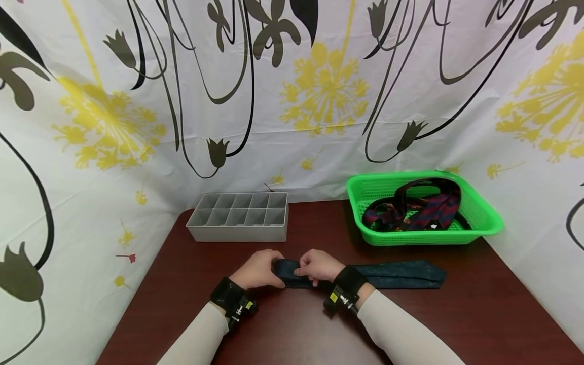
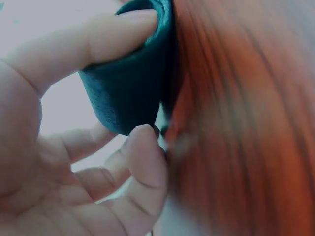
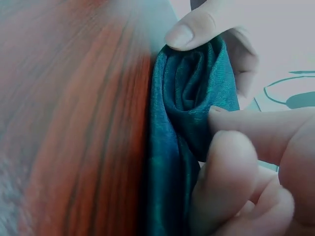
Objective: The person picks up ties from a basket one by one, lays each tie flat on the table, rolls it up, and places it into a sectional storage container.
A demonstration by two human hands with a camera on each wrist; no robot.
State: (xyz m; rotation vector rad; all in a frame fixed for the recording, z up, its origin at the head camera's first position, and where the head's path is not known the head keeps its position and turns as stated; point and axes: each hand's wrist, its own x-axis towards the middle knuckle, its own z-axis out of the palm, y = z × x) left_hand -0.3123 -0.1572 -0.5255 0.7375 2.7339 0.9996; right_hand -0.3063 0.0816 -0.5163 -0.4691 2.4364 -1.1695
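Both hands roll a dark teal tie near the front edge of the worktop.

The left hand [image 1: 257, 269] pinches the rolled end of the tie [image 1: 401, 274] between thumb and fingers; the right hand [image 1: 318, 266] curls around the same roll, thumb pressed in. The unrolled length trails toward the right edge. A grey divider box [image 1: 239, 217] sits at the back, a green basket [image 1: 479, 215] of ties at the back right corner.

tie [image 1: 401, 274]: dark teal, faint woven pattern
basket [image 1: 479, 213]: bright green
organizer [image 1: 242, 219]: grey
table [image 1: 479, 319]: dark reddish-brown
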